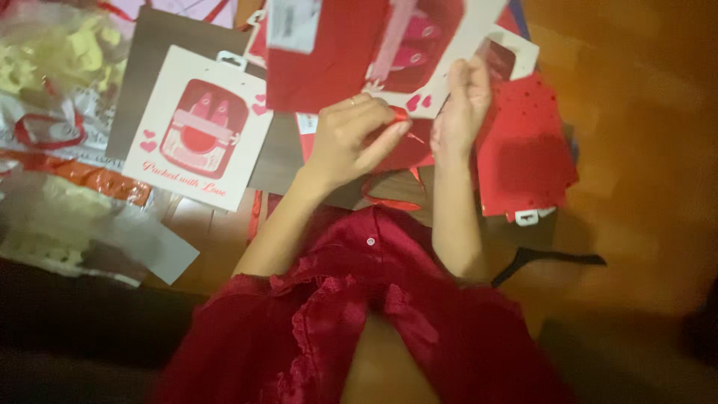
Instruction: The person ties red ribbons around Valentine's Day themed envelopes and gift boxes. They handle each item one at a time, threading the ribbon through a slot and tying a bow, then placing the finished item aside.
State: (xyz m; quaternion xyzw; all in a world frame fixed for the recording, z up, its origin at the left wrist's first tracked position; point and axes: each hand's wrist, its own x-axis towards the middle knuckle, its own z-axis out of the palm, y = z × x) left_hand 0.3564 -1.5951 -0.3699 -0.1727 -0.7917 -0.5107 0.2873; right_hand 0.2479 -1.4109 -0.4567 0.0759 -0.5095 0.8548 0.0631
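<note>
Nearest the camera, red ruffled fabric (351, 322) covers the lap, both forearms extending over it toward 12 o'clock. The left hand (351, 138) has its fingers (389, 131) pressed together, pinching a small red piece (402, 114) at frame centre, while the right hand (460, 108), just beside it at 3 o'clock, pinches the lower edge of a white card (441, 45) with a pink-and-red window. Farther out, a white heart-printed card (198, 127) lies at 10 o'clock, and a red spotted bag (523, 150) lies at 3 o'clock on the wooden table (636, 112).
</note>
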